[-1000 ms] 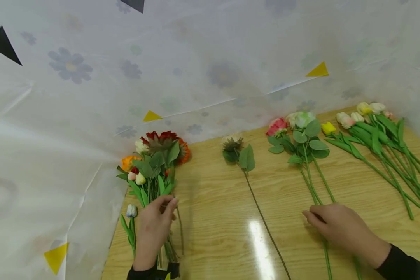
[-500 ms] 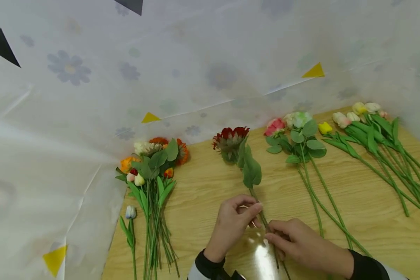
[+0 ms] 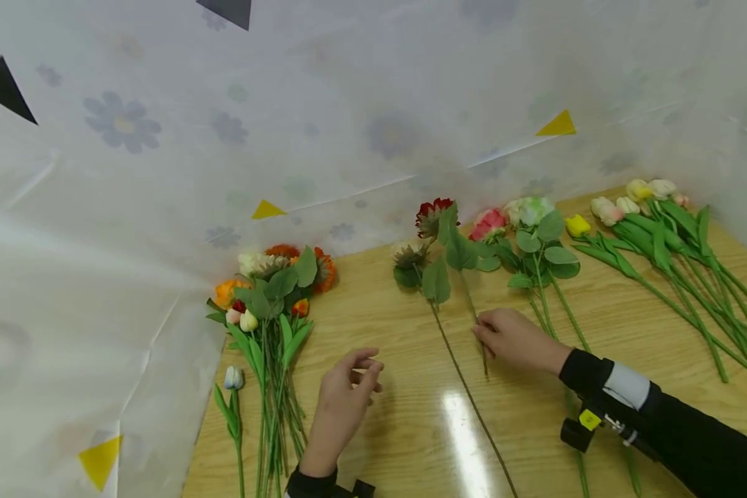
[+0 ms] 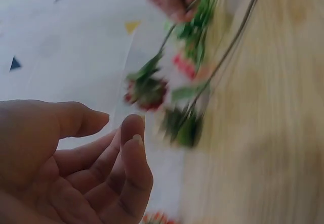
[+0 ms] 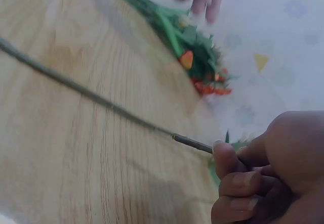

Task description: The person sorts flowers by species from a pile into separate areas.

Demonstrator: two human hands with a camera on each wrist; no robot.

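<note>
Your right hand (image 3: 515, 339) pinches the stem of the red flower (image 3: 434, 211) partway down, fingers curled round it. The right wrist view shows the same: thumb and fingertips closed on a thin stem (image 5: 192, 142). The red flower lies on the worktop (image 3: 398, 429) with its head toward the back edge, close beside the pink and white flowers (image 3: 523, 221). Its leaves overlap those of the single pale-headed flower (image 3: 411, 256) to its left. Judgement: a grip low on the stem lets you steer the head end without crushing the petals.

Your left hand (image 3: 342, 408) holds nothing. Its fingers are loosely curled, and it hovers just right of the mixed bunch (image 3: 270, 297). The left wrist view confirms an empty palm with relaxed fingers (image 4: 129, 153). The two hands are apart, with the long bare stem of the pale-headed flower running between them.

Pose: your right forearm comes in from the lower right, low over the worktop, in a dark sleeve with a small device strapped at the wrist. Your left forearm comes up from the bottom edge, wrist straight.

Layout: flowers lie in separate groups with their stems pointing toward you. The mixed bunch is far left and the tulips (image 3: 660, 228) far right. One small white tulip (image 3: 233, 377) lies alone at the left edge. Judgement: the grouping looks like sorting by kind.
</note>
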